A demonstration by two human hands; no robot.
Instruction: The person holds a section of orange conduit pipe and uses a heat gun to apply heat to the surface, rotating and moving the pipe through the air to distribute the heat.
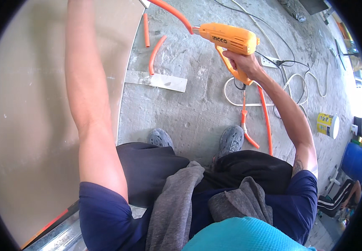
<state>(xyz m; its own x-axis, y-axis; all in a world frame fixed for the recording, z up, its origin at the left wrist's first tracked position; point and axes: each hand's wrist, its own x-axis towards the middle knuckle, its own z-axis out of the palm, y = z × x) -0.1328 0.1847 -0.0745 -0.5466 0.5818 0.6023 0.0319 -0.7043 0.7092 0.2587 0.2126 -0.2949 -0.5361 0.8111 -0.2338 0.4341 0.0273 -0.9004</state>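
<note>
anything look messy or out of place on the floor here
Yes: orange conduit offcuts lie scattered on the concrete floor, and white cable loops loosely near the feet. The right hand holds an orange drill.

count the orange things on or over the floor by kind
orange drill: 1
loose orange tube pieces: 5, namely
total: 6
</note>
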